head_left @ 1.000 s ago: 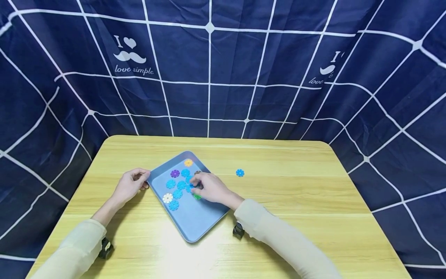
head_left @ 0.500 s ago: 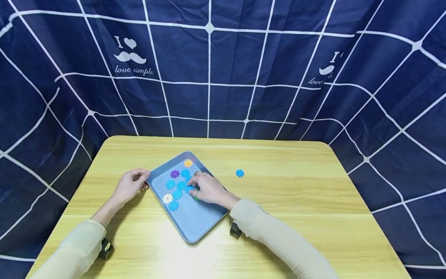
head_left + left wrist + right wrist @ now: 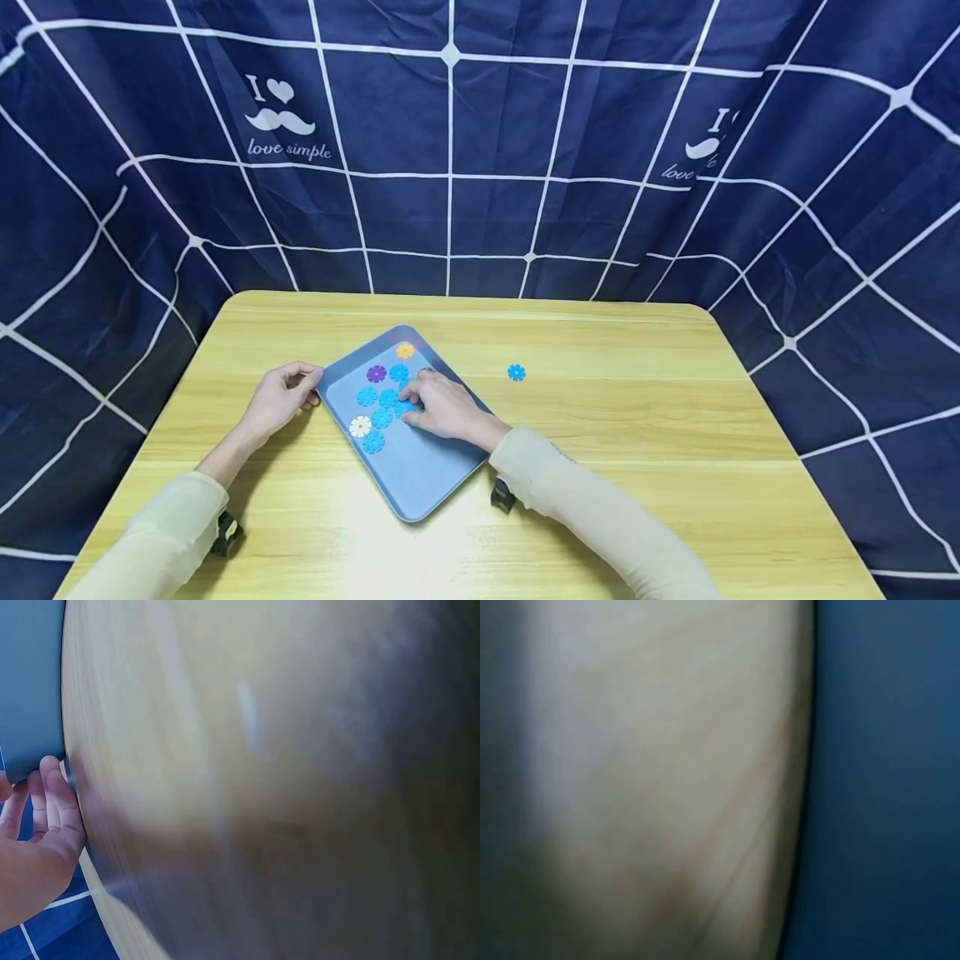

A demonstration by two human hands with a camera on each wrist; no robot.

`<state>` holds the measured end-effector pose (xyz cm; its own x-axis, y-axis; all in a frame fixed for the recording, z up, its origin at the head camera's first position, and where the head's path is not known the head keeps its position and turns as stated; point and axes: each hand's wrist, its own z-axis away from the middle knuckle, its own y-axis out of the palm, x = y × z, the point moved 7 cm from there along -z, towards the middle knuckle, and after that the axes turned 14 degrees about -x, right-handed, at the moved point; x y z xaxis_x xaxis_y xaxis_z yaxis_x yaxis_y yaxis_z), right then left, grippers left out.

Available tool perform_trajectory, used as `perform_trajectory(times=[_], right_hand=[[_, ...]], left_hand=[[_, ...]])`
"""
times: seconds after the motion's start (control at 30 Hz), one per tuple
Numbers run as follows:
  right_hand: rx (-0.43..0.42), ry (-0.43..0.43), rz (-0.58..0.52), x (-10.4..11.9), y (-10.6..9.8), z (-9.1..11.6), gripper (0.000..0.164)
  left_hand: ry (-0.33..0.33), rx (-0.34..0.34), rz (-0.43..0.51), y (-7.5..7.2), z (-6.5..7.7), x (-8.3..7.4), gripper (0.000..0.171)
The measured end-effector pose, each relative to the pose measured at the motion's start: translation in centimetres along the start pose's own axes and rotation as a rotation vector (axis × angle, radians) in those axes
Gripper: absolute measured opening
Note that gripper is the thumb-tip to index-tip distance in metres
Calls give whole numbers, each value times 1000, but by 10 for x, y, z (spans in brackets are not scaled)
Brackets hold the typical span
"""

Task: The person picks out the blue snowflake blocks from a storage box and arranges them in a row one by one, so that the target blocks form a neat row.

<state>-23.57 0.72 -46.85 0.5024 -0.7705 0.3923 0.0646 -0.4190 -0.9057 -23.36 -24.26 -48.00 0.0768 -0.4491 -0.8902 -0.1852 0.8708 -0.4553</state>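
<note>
A grey-blue tray (image 3: 420, 479) lies at an angle on the table. My left hand (image 3: 279, 398) pinches its left corner, which also shows in the left wrist view, where the fingers bend at the tray's edge. Inside the tray, my right hand (image 3: 448, 406) reaches down with bent fingers. A notched blue plastic snowflake disc (image 3: 403, 409) sits between its thumb and fingertips. Several more blue discs (image 3: 382, 417) lie flat around it. Also there are a purple disc (image 3: 377, 374), an orange disc (image 3: 405, 350), a cream disc (image 3: 360, 427) and a partly hidden brown disc (image 3: 426, 372).
One blue disc (image 3: 516, 372) lies on the wooden table (image 3: 637, 433), right of the tray. A dark blue curtain (image 3: 495, 208) with white lines surrounds the table's back and sides. The right wrist view is blurred.
My right hand has shifted slightly left in the tray, and the blue disc at its fingertips has moved slightly left too. A green disc is now hidden under that hand. My left hand stays put.
</note>
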Motion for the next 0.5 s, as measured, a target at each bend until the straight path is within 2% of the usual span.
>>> perform_trajectory(times=[0.5], right_hand=[[-20,3,-65,1,0,3,28]], left_hand=[[33,-2,14,0,1,3,37]])
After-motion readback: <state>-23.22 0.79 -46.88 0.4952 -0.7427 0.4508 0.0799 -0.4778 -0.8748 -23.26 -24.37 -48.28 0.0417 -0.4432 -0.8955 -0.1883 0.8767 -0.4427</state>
